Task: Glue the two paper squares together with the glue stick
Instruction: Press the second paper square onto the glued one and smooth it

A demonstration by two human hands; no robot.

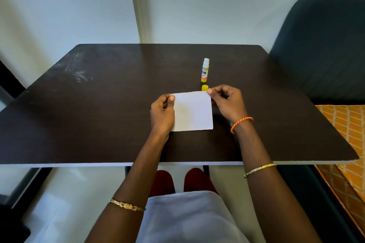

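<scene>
A white paper square (192,111) is held just above the dark table (98,114), near its middle. My left hand (162,113) pinches its far left corner between thumb and fingers. My right hand (227,102) pinches its far right corner. Only one white sheet shows; I cannot tell whether a second square lies under it. The glue stick (205,70) stands upright behind the paper, uncapped, with its white glue tip showing. Its yellow cap (205,87) sits on the table between the stick and the paper's far edge.
A dark upholstered chair (324,45) stands to the right of the table, with an orange patterned cloth (347,134) beside it. A pale wall runs behind the table. The table's near edge lies above my lap.
</scene>
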